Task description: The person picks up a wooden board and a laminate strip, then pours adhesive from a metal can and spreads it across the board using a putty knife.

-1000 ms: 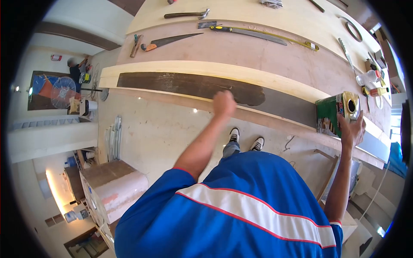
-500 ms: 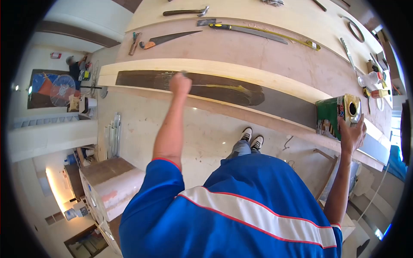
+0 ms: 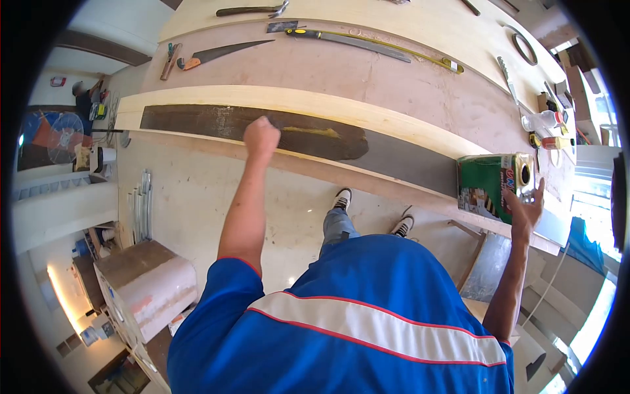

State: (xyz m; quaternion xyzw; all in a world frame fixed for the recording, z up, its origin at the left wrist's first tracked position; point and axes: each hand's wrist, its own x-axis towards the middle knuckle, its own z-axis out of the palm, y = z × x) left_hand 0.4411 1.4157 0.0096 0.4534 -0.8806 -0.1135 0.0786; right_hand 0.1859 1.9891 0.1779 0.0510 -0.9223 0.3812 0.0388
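My left hand [image 3: 262,137] is closed in a fist over the long brown-grey strip [image 3: 413,159]. What it grips is hidden beneath the fingers. Wet, dark adhesive coats the strip's left part, and a yellowish streak of adhesive [image 3: 315,131] lies just right of this hand. The strip rests on a pale wooden board [image 3: 328,105]. At the strip's right part stands a green rectangular metal can [image 3: 482,184], its round opening facing right. My right hand [image 3: 525,209] holds the can's near right side, thumb and fingers spread around it.
On the bench behind lie a handsaw [image 3: 223,52], a claw hammer [image 3: 256,10], a long yellow-and-black handled blade [image 3: 354,44], and a tape roll [image 3: 524,49]. Bottles [image 3: 545,121] stand at the right. Another person [image 3: 84,102] is far left, near a fan [image 3: 65,138].
The view has shifted to the right. My left hand has moved a little right along the strip, and the yellow streak looks shorter. My feet are farther apart. My right hand stays on the can.
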